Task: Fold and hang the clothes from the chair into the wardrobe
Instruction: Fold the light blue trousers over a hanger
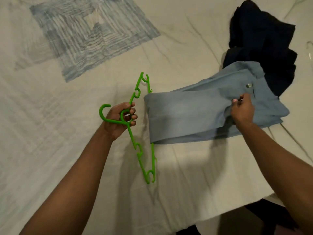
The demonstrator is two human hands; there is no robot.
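Left hand [121,118] fisted round the stiff, light green hanger [144,131] at its neck, right hand [243,110] pinching the folded jeans [194,114], likely heavy, floppy, best gripped mid-fold.

clear hanger [309,51] cut off at rt edge

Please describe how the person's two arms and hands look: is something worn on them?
Both forearms are bare, with no sleeves in view. The left hand and the right hand wear no gloves, and no rings, watch or bracelets can be seen.
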